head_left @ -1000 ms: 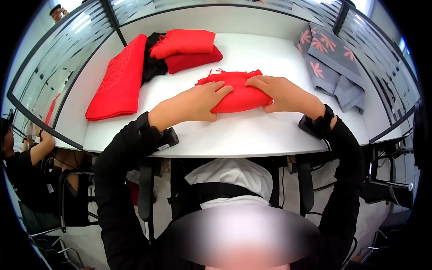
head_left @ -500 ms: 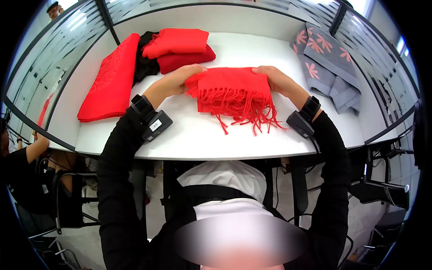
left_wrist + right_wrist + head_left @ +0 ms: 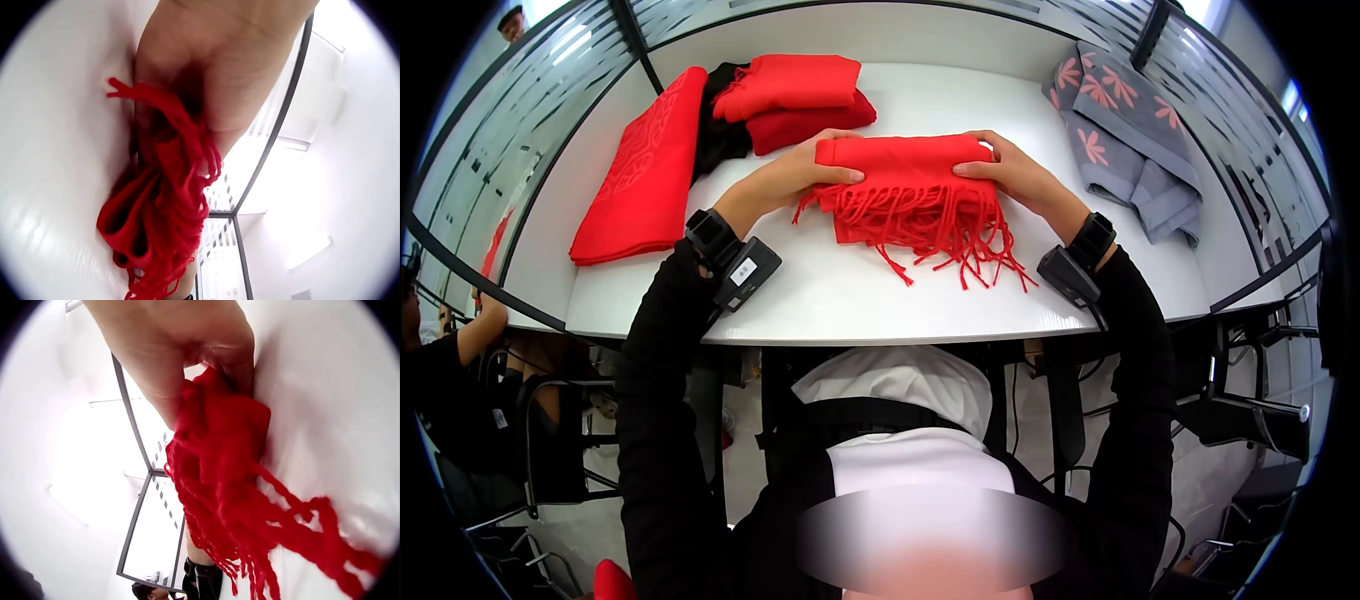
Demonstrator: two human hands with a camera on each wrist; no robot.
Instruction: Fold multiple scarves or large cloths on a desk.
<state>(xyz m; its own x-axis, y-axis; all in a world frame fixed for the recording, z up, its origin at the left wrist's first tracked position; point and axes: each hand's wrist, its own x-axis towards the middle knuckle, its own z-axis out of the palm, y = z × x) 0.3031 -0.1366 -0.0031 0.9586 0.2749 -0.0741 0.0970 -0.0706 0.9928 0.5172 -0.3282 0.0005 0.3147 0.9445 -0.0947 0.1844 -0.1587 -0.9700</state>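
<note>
A folded red scarf (image 3: 910,165) lies across the middle of the white desk, its twisted fringe hanging toward the person. My left hand (image 3: 797,174) grips its left end, thumb on top and fingers behind the fold. At the other end my right hand (image 3: 1012,172) holds the scarf the same way, thumb over the upper face. In the left wrist view the scarf's layers (image 3: 159,212) show as loose loops beneath the palm. The right wrist view shows the bunched red cloth (image 3: 219,444) between thumb and fingers, with fringe strands trailing onto the desk.
A large folded red cloth (image 3: 640,180) lies at the left, beside a black cloth (image 3: 722,130) and a stack of red folded cloths (image 3: 795,82). A grey cloth with pink flowers (image 3: 1130,140) lies at the right. Partition panels (image 3: 510,150) enclose the desk (image 3: 820,300).
The scarf has turned so its fringe faces the person. Both hands have shifted from pressing on its top to gripping its two ends, thumbs now over the upper face.
</note>
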